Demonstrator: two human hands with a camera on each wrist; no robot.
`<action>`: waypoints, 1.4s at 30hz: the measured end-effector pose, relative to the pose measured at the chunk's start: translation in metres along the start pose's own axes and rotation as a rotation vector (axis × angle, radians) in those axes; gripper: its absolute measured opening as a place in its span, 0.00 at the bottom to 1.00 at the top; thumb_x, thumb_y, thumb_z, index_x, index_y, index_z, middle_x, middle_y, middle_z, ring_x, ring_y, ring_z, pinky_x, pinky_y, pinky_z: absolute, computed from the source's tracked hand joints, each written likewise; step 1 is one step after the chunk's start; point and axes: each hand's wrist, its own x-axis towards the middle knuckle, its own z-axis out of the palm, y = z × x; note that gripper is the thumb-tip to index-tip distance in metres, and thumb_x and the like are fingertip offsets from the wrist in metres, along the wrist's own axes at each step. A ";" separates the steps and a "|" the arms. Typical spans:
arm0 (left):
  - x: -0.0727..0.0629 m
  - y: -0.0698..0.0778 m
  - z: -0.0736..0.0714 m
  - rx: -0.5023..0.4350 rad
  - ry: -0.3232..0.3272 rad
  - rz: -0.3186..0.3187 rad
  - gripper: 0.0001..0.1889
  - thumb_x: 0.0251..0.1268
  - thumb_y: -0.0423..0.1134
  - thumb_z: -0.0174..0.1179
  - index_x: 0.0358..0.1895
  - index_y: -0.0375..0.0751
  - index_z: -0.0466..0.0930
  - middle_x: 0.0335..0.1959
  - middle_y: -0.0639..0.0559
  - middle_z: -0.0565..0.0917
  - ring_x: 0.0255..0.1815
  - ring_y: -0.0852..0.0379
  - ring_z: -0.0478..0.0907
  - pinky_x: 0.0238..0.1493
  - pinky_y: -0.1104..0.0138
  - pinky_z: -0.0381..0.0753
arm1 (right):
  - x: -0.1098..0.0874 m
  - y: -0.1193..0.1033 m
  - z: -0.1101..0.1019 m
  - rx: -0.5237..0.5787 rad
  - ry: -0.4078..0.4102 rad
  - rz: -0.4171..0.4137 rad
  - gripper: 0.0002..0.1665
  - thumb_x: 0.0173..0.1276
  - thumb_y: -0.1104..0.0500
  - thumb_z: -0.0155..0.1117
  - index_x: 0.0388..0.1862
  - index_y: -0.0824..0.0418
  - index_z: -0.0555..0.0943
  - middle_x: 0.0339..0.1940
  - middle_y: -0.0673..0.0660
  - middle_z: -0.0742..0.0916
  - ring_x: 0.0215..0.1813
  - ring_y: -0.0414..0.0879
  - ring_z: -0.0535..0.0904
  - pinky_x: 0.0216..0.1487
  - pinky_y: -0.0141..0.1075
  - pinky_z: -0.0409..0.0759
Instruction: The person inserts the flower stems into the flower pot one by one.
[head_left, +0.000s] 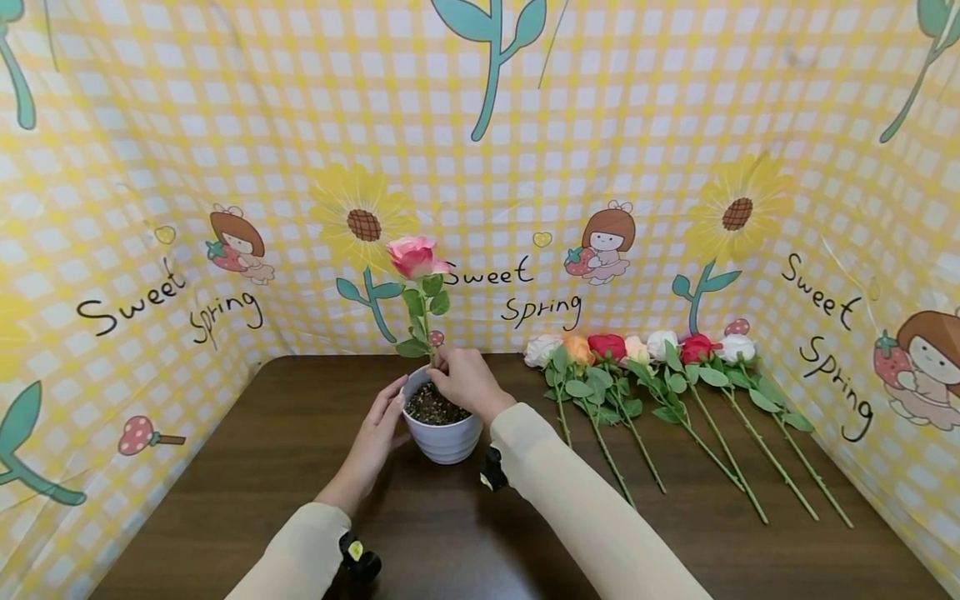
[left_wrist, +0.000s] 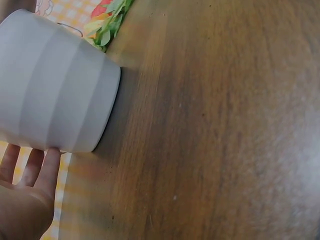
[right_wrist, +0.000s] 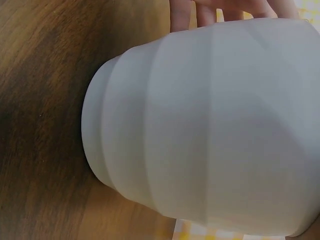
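Note:
A white ribbed flower pot (head_left: pixel 444 442) filled with dark soil (head_left: pixel 435 407) stands upright on the brown table. From it rises a pink artificial rose (head_left: pixel 414 257) with green leaves. My right hand (head_left: pixel 467 379) reaches over the pot and pinches the rose's stem low down, close above the soil; the stem's lower end is hidden. My left hand (head_left: pixel 377 433) steadies the pot's left side, and in the left wrist view its straight fingers (left_wrist: pixel 47 172) touch the wall. Most of the right wrist view is filled by the pot (right_wrist: pixel 175 125).
To the right, several artificial roses lie side by side on the table (head_left: pixel 247 500), among them an orange rose (head_left: pixel 578 350), a red rose (head_left: pixel 606 347) and a white rose (head_left: pixel 738 348). Their stems point toward the front. A yellow checked cloth (head_left: pixel 465 192) hangs behind and at both sides.

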 end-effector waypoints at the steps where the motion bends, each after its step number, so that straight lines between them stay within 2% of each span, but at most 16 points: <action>1: 0.000 0.000 0.000 0.002 0.001 0.001 0.27 0.84 0.51 0.40 0.79 0.49 0.53 0.77 0.40 0.55 0.73 0.43 0.57 0.66 0.38 0.64 | 0.000 0.000 0.000 -0.007 -0.001 -0.001 0.10 0.70 0.57 0.69 0.30 0.56 0.78 0.23 0.47 0.81 0.27 0.41 0.75 0.29 0.29 0.72; 11: -0.001 0.001 0.000 0.008 0.001 0.004 0.27 0.84 0.51 0.40 0.79 0.48 0.54 0.76 0.39 0.57 0.73 0.42 0.57 0.66 0.38 0.64 | 0.001 -0.001 0.002 -0.027 0.014 0.008 0.14 0.69 0.55 0.70 0.26 0.54 0.76 0.21 0.46 0.79 0.27 0.41 0.74 0.29 0.31 0.71; 22: -0.001 0.001 0.001 0.023 0.013 -0.001 0.27 0.84 0.51 0.40 0.79 0.49 0.55 0.76 0.38 0.57 0.73 0.41 0.57 0.65 0.37 0.65 | 0.002 -0.002 0.001 -0.018 -0.033 0.038 0.09 0.70 0.58 0.69 0.31 0.57 0.79 0.24 0.48 0.82 0.28 0.41 0.75 0.29 0.30 0.73; 33: 0.000 0.001 0.000 0.021 0.014 -0.001 0.27 0.84 0.51 0.40 0.79 0.49 0.55 0.77 0.38 0.57 0.73 0.41 0.57 0.65 0.36 0.64 | 0.000 0.002 0.005 0.000 0.010 -0.023 0.06 0.70 0.57 0.67 0.35 0.57 0.80 0.30 0.50 0.86 0.32 0.40 0.80 0.34 0.31 0.77; 42: 0.000 0.000 -0.001 0.029 0.018 0.003 0.26 0.84 0.52 0.41 0.78 0.49 0.56 0.76 0.39 0.59 0.72 0.41 0.59 0.64 0.37 0.66 | -0.002 0.002 0.006 0.064 0.043 0.031 0.07 0.72 0.54 0.66 0.37 0.56 0.82 0.30 0.49 0.86 0.33 0.41 0.80 0.37 0.33 0.78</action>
